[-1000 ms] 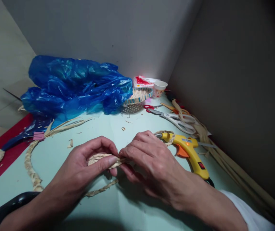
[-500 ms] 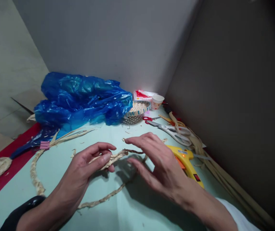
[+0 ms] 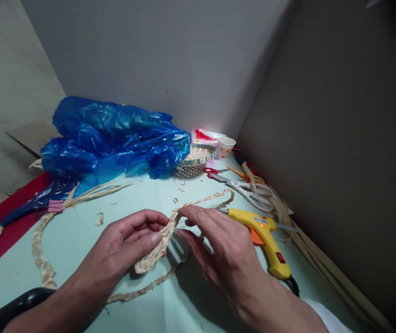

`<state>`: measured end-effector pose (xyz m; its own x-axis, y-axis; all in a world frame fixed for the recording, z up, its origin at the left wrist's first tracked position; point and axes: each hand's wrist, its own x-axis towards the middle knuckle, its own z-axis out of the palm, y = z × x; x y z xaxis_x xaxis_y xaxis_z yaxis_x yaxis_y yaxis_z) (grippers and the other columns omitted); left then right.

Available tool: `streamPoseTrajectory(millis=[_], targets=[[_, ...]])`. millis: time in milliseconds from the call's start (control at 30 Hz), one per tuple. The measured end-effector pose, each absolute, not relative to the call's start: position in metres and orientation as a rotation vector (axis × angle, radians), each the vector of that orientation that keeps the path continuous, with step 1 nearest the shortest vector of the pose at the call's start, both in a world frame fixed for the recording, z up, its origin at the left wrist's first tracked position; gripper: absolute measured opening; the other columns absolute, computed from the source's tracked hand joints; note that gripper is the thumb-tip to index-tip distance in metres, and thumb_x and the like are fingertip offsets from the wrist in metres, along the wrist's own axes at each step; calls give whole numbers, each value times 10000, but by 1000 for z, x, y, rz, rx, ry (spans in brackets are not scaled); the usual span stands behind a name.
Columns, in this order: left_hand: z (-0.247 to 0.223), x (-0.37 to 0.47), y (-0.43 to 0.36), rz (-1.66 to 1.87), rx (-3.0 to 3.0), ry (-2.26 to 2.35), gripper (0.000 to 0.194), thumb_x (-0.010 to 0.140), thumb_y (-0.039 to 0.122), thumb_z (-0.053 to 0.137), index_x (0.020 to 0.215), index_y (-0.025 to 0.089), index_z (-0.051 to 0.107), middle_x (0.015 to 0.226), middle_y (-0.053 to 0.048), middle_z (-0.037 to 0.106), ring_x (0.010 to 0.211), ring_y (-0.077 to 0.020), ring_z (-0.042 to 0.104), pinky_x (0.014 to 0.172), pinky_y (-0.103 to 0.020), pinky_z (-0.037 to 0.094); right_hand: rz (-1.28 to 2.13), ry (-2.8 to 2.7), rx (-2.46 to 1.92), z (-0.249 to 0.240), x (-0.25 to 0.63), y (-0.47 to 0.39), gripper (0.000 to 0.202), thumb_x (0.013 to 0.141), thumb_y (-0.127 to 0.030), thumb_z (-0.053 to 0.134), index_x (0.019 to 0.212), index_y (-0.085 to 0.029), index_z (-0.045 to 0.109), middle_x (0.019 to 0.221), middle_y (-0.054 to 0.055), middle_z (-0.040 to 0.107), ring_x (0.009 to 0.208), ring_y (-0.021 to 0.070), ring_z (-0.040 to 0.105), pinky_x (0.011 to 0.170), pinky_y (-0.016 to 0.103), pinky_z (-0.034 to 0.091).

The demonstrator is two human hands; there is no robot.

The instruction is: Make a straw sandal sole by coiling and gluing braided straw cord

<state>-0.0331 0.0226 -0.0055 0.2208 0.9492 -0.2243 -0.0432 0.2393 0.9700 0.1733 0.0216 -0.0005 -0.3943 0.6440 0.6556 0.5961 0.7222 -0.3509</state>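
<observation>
My left hand [image 3: 130,243] is closed on a flat coiled piece of straw braid [image 3: 152,256], thumb on its face and fingers behind. From its upper end a thin braided strand [image 3: 211,198] runs away to the right, loops back and passes behind my right hand [image 3: 215,240]. My right fingertips touch the coil's upper end; the thumb stands apart from the index finger, leaving a gap. A braided cord [image 3: 145,287] lies on the table below the hands. To the right of my right hand lies a yellow glue gun [image 3: 263,231] with its orange light lit.
Blue plastic bags [image 3: 114,138] fill the back left. A woven basket [image 3: 199,156], a paper cup [image 3: 226,145], red scissors [image 3: 213,172] and grey-handled scissors [image 3: 249,192] lie toward the back right. Straw strips [image 3: 325,268] run along the right wall. A pink clip [image 3: 55,206] holds another braid [image 3: 41,254].
My left hand has turned the coiled piece so its flat face and rounded end now show. My right hand has moved lower, its fingers closer together and against the braid.
</observation>
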Motion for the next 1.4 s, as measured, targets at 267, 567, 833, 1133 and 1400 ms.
streamPoseTrajectory(millis=[267, 567, 833, 1133, 1400], targets=[[-6, -31, 19, 800, 1152, 1096, 252, 838, 465, 753, 952, 240, 761, 869, -31, 738, 830, -209, 648, 717, -277, 480, 549, -1906, -919, 4, 175, 23, 36, 932, -112, 703, 929, -147, 710, 828, 23, 726, 701, 106, 653, 679, 187, 510], [-5, -35, 21, 733, 1263, 1137, 285, 872, 518, 696, 852, 236, 728, 783, 10, 612, 734, -159, 514, 652, -249, 409, 643, -1924, -782, 5, 173, 24, 36, 929, -93, 699, 926, -126, 713, 838, 47, 737, 760, 124, 675, 740, 217, 534], [-8, -34, 20, 742, 1164, 1100, 272, 856, 504, 715, 834, 234, 694, 764, 23, 584, 713, -147, 493, 637, -243, 380, 656, -1930, -752, 1, 174, 25, 40, 934, -106, 708, 954, -140, 719, 850, 44, 745, 760, 120, 680, 734, 215, 543], [-10, -33, 25, 775, 1102, 1046, 292, 798, 468, 795, 733, 206, 686, 663, 35, 595, 600, -107, 454, 558, -214, 341, 569, -1964, -813, -3, 175, 27, 89, 939, -89, 683, 939, -178, 687, 837, 13, 722, 744, 120, 661, 700, 212, 525], [-2, -34, 28, 953, 999, 1163, 437, 841, 591, 702, 1097, 244, 775, 1036, -64, 780, 985, -251, 692, 828, -304, 536, 830, -1661, -985, -7, 177, 37, 63, 924, -225, 686, 972, -205, 651, 868, 3, 701, 772, 132, 669, 685, 241, 525]])
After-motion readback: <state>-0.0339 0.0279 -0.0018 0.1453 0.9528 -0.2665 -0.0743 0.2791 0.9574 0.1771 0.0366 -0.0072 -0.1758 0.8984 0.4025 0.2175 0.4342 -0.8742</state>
